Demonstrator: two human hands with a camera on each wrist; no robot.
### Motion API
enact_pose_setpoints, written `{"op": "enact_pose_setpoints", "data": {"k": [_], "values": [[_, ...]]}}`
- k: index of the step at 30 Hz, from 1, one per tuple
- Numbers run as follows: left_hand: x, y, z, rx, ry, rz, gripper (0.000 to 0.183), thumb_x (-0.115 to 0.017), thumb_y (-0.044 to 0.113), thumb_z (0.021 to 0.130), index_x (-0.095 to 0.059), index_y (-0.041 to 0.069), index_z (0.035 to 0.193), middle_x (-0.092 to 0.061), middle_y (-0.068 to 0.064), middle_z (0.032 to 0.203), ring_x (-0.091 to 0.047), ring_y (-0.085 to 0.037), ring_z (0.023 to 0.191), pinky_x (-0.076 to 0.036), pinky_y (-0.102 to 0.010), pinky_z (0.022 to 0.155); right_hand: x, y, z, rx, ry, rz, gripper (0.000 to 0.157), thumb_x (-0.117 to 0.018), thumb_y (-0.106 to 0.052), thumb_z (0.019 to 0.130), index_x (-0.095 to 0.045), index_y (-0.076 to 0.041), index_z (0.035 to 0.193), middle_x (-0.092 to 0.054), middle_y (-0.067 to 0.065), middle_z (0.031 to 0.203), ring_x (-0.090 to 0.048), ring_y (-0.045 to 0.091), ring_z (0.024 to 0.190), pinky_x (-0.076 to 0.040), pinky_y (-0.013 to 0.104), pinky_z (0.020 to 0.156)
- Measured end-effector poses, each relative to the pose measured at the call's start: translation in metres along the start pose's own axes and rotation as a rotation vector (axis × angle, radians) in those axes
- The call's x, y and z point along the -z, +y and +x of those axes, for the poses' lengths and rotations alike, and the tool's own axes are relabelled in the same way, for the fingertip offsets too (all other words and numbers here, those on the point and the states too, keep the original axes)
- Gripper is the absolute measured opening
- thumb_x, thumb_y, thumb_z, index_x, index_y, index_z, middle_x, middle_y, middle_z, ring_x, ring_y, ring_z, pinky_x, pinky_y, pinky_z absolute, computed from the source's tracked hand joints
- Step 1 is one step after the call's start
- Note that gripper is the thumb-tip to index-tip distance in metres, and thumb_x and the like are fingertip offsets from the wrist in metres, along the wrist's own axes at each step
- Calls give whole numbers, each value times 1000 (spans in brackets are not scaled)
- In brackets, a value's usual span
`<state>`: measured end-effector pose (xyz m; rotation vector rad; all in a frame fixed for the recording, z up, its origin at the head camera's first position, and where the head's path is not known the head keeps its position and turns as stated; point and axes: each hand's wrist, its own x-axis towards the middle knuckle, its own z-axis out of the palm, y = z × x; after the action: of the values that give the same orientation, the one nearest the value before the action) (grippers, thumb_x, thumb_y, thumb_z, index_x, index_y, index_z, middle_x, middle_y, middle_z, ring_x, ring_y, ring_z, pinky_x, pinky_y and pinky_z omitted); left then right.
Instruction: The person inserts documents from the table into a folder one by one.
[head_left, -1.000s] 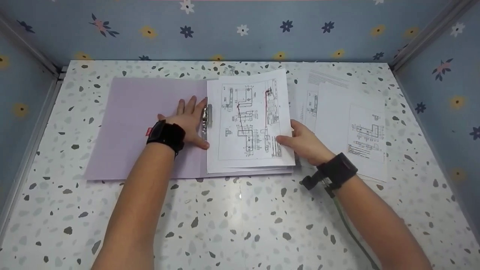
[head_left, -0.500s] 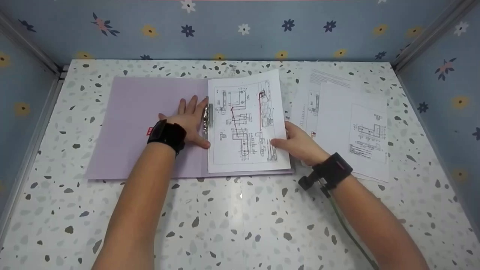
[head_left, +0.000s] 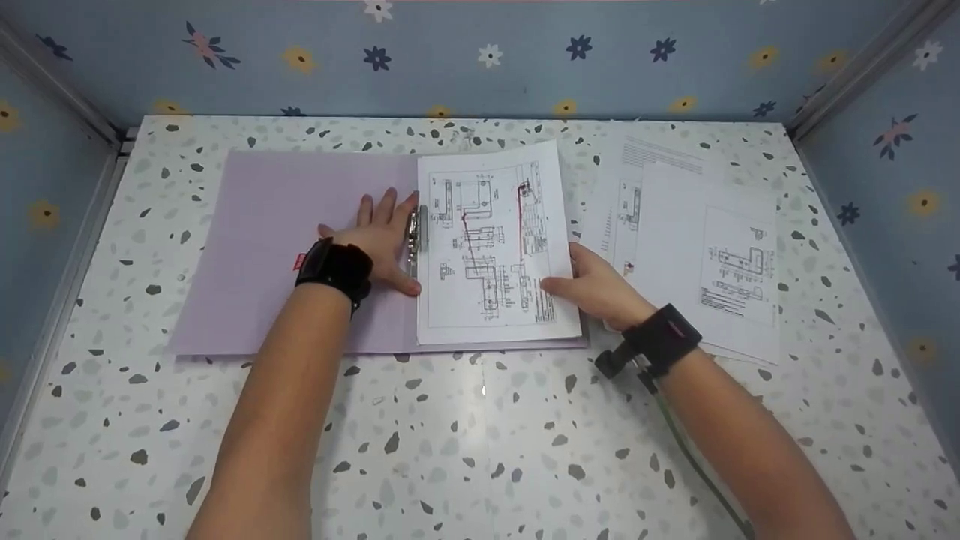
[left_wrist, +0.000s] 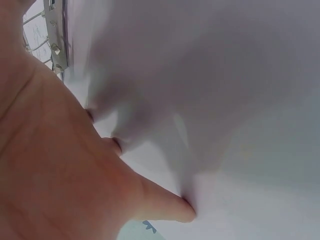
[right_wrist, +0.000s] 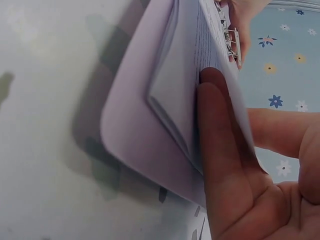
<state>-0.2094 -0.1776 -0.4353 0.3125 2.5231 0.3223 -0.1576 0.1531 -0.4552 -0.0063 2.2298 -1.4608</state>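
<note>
A lilac ring binder point(head_left: 270, 202) lies spread out on the table. My left hand point(head_left: 381, 244) rests on its left cover with fingers spread, the thumb and index fingertips right at the metal ring mechanism point(head_left: 418, 232). On the right side, a printed sheet with technical drawings and red lines point(head_left: 491, 300) lies over other papers, its left edge by the rings. My right hand point(head_left: 604, 289) pinches the sheet's right edge, thumb on top and fingers beneath. In the right wrist view, those fingers point(right_wrist: 215, 125) lie under the raised sheet, above more papers point(right_wrist: 172, 95) and the lilac cover point(right_wrist: 132, 130).
Several loose printed sheets point(head_left: 675, 262) overlap on the table right of the binder. The speckled white table point(head_left: 450, 435) meets blue flowered panels point(head_left: 480, 82) at the back and sides. A cable point(head_left: 694, 450) trails from the right wrist strap point(head_left: 664, 341).
The right hand has moved slightly left with the drawing sheet, whose left edge now sits closer to the rings. The left hand has kept its place. Little differs over the last half second.
</note>
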Motion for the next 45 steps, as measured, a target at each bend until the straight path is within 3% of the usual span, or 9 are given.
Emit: {"op": "enact_pose_setpoints", "data": {"k": [3, 15, 23, 37, 45], "values": [[1, 2, -3, -3, 12, 3, 137, -86, 57, 68, 12, 27, 160, 14, -13, 165, 13, -43, 149, -6, -90, 92, -1, 1, 1, 0, 8, -35, 57, -67, -12, 94, -41, -6, 144, -69, 9, 112, -70, 24, 97, -57, 39, 83], [4, -5, 1, -39, -26, 0, 135, -81, 63, 70, 16, 28, 158, 19, -12, 164, 15, -43, 148, -4, -91, 88, -3, 1, 1, 5, 33, -98, 59, -68, -15, 93, -41, -7, 146, -68, 7, 114, -69, 22, 98, -56, 39, 86], [3, -3, 1, -23, -17, 18, 136, -81, 63, 71, 17, 27, 158, 19, -12, 165, 15, -42, 148, -7, -90, 89, -3, 0, 1, 1, 36, -88, 58, -68, -15, 92, -42, -7, 144, -69, 7, 112, -70, 23, 95, -58, 38, 82], [3, -1, -1, -2, -43, 2, 137, -79, 67, 69, 18, 29, 158, 22, -12, 164, 18, -43, 147, -4, -90, 90, -4, 0, 3, 2, 44, -164, 60, -67, -18, 93, -41, -7, 146, -65, 7, 115, -69, 21, 97, -56, 39, 85], [3, 1, -1, -9, -23, 15, 137, -80, 67, 68, 14, 27, 159, 18, -13, 165, 14, -43, 149, -8, -90, 91, -4, -2, 2, -13, 51, -176, 63, -68, -18, 93, -40, -9, 148, -64, 7, 120, -66, 22, 102, -55, 41, 90]]}}
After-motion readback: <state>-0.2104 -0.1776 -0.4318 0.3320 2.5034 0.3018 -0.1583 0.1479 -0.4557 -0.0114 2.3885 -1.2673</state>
